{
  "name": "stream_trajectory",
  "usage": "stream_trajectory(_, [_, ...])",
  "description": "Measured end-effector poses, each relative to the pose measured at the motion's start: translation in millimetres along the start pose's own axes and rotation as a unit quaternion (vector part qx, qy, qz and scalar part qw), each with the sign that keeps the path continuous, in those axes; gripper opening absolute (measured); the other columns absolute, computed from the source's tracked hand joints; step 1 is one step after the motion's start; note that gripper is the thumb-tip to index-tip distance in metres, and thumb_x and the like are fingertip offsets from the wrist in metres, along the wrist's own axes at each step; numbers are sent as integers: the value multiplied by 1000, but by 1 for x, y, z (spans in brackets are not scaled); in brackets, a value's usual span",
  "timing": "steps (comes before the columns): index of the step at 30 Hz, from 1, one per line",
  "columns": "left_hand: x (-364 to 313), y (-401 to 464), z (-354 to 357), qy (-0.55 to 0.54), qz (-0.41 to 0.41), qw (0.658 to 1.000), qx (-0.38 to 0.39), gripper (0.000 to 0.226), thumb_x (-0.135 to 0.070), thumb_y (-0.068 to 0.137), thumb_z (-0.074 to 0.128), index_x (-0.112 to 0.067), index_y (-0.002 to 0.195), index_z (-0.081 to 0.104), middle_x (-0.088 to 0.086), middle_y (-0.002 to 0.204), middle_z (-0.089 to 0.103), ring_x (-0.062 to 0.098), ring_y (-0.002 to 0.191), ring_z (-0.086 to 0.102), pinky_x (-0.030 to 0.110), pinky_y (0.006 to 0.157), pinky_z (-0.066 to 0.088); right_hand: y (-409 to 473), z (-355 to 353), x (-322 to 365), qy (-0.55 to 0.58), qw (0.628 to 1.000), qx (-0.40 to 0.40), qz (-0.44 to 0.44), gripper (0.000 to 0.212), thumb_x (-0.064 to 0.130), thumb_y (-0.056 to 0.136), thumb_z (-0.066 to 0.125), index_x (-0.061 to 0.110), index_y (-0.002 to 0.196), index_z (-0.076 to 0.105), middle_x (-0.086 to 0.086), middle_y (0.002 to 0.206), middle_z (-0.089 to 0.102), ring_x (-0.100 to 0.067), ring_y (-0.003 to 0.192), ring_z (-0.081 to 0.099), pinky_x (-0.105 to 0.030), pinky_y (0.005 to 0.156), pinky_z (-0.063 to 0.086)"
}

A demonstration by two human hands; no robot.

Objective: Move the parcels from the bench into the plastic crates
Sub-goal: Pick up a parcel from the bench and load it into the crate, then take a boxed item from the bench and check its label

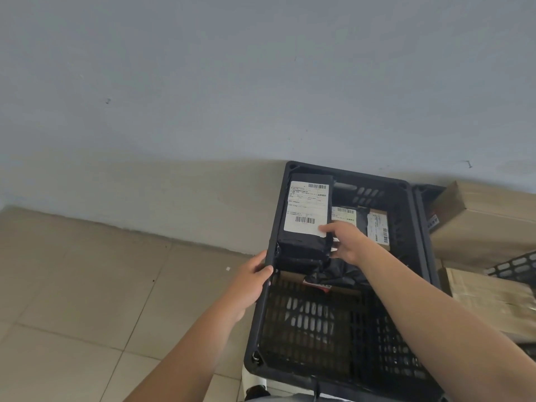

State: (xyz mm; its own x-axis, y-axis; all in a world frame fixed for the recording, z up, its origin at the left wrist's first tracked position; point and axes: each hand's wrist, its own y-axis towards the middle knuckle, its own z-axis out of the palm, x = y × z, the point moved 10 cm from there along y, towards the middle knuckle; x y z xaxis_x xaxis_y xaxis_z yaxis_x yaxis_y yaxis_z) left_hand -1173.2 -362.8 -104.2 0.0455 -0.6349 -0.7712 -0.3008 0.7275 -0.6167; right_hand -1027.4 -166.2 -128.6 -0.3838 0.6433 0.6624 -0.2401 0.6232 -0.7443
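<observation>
Your right hand (345,242) pinches the black bagged parcel (306,216) at the crate's (417,227) far left, while your left hand (252,280) grips the rim. It looks soft and slippery, so I'd hold its edges.

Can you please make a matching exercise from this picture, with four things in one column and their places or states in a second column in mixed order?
Things:
1. left hand
2. right hand
3. black parcel with the big white label
4. cardboard boxes

Places or states:
A. outside the crate, on its right
B. stands in the far left part of the crate
C. holds the left rim of the black crate
D. inside the crate, touching the near right corner of the big parcel

Pairs: 1-C, 2-D, 3-B, 4-A
</observation>
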Motion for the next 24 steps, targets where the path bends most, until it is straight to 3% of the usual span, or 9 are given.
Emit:
stream_trajectory(2, [0, -2, -1, -6, -4, 1000, -2, 50, -26, 111, 45, -36, 158, 34, -12, 153, 47, 8, 127, 48, 42, 118, 34, -3, 4, 0, 4, 1000, 5, 6, 27, 5, 98, 61, 12, 123, 60, -9, 126, 65, -32, 116, 58, -54, 106, 47])
stream_trajectory(4, [1, -2, -3, -10, -11, 1000, -4, 51, -27, 110, 46, -38, 158, 34, -11, 153, 47, 14, 136, 47, 46, 118, 34, -6, 5, 0, 2, 1000, 3, 13, 28, 4, 98, 59, 12, 125, 58, -8, 122, 64, -31, 113, 58, -51, 101, 49])
stream_trajectory(7, [5, -1, -4, -14, -21, 1000, -2, 52, -27, 109, 49, -39, 158, 35, -6, 157, 46, 22, 144, 45, 50, 121, 34, -12, 6, -1, -1, 1000, -5, 17, 23, 5, 100, 56, 13, 122, 57, -8, 119, 65, -28, 106, 59, -44, 86, 51])
stream_trajectory(10, [5, -1, -3, -24, -18, 999, -9, 51, -25, 110, 47, -35, 159, 34, -5, 158, 45, 19, 141, 45, 47, 119, 33, -15, 5, -2, 3, 999, -32, 3, 20, 9, 103, 55, 16, 121, 59, -6, 125, 67, -26, 108, 61, -37, 73, 50])
stream_trajectory(12, [7, 2, -1, -28, -11, 999, -12, 51, -26, 110, 47, -33, 159, 34, -4, 160, 42, 21, 146, 42, 46, 120, 32, -18, 5, -3, 1, 998, -51, -23, 31, 13, 104, 56, 18, 134, 55, -4, 135, 64, -26, 114, 61, -39, 80, 55])
stream_trajectory(13, [8, 3, 0, -28, -12, 999, -17, 51, -27, 110, 46, -31, 159, 33, -3, 161, 40, 23, 148, 39, 46, 120, 32, -22, 4, -6, -7, 997, -63, -34, 41, 17, 104, 58, 21, 143, 50, -4, 144, 59, -28, 121, 59, -44, 91, 56])
stream_trajectory(16, [12, 0, 2, -42, -5, 998, -44, 51, -24, 110, 47, -28, 159, 32, 1, 163, 39, 26, 149, 38, 46, 120, 34, -46, -5, -15, -41, 992, -106, -56, 58, 26, 102, 63, 30, 154, 39, -4, 161, 40, -34, 141, 44, -53, 115, 43])
stream_trajectory(21, [30, -28, -16, -108, 10, 987, -116, 51, -21, 107, 52, -34, 154, 38, 0, 161, 37, 27, 145, 41, 49, 120, 35, -109, -21, -41, -7, 994, -90, -69, 49, 25, 103, 63, 31, 149, 46, -4, 154, 47, -30, 139, 48, -51, 118, 41])
stream_trajectory(24, [44, -57, -28, -143, 23, 977, -158, 42, -20, 105, 55, -33, 145, 50, -1, 152, 49, 23, 134, 50, 37, 111, 39, -147, -36, -62, 20, 993, -71, -87, 42, 20, 103, 61, 26, 143, 52, -4, 142, 55, -26, 131, 54, -50, 116, 44])
